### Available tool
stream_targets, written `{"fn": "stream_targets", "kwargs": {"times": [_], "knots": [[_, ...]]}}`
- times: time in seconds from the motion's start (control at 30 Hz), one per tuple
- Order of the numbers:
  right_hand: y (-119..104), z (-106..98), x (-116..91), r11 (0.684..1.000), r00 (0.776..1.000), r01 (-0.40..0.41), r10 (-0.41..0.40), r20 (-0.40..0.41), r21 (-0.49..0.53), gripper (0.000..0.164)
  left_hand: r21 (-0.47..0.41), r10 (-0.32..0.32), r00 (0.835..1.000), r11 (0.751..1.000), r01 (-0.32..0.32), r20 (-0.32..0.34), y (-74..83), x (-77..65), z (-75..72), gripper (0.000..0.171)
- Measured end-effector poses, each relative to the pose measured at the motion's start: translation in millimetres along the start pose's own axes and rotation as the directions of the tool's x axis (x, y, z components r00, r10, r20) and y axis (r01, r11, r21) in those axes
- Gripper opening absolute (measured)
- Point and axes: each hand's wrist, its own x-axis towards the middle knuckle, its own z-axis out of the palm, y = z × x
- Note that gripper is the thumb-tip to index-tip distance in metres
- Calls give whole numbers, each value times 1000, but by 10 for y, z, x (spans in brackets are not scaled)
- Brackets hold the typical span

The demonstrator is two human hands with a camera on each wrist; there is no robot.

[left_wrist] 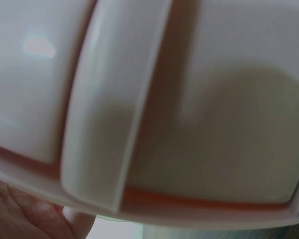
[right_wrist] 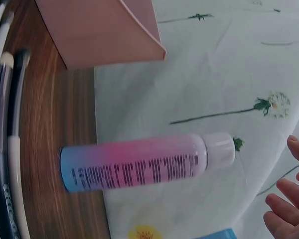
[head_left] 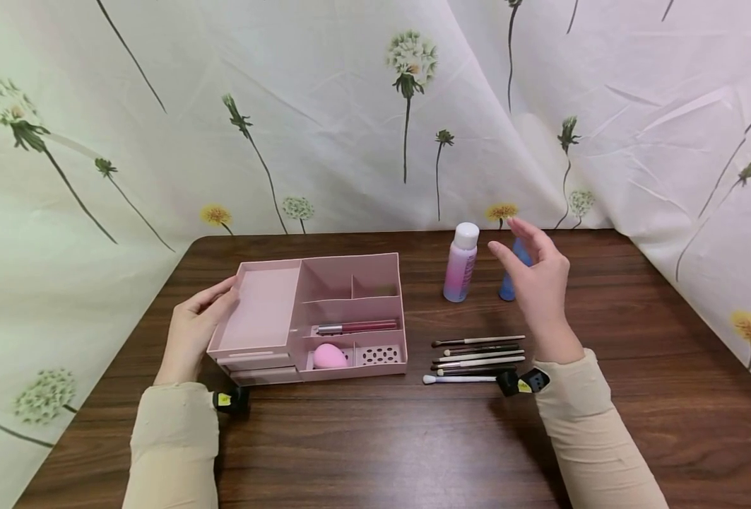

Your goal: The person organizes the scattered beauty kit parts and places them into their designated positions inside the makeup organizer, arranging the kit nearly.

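My left hand rests against the left side of a pink makeup organizer, its fingertips at the rim. In the left wrist view, part of the palm shows below the organizer's blurred drawer fronts. My right hand is raised, thumb and fingers spread apart with nothing between them. Behind it stands a partly hidden blue bottle. To its left, a pink-to-blue spray bottle with a white cap stands upright, apart from the hand. Inside the organizer are a pink makeup sponge and a lip gloss tube.
Several makeup brushes lie side by side on the dark wooden table, right of the organizer. A white cloth printed with dandelions hangs behind the table's far edge.
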Motion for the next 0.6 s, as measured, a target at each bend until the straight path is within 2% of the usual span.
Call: {"fn": "stream_targets", "kwargs": {"times": [0.3,0.43,0.6], "knots": [[117,-156,92,998,995,-64,62,-79,-23,54,-6,22,1000,1000,-22,-1,-8,-9,8,53],[184,-212,140,996,992,-89,87,-91,-12,57,-11,24,1000,1000,-24,-5,-4,-11,9,53],[269,-269,185,986,982,-163,164,-89,21,61,-21,21,1000,1000,-21,-8,3,-11,6,52]]}}
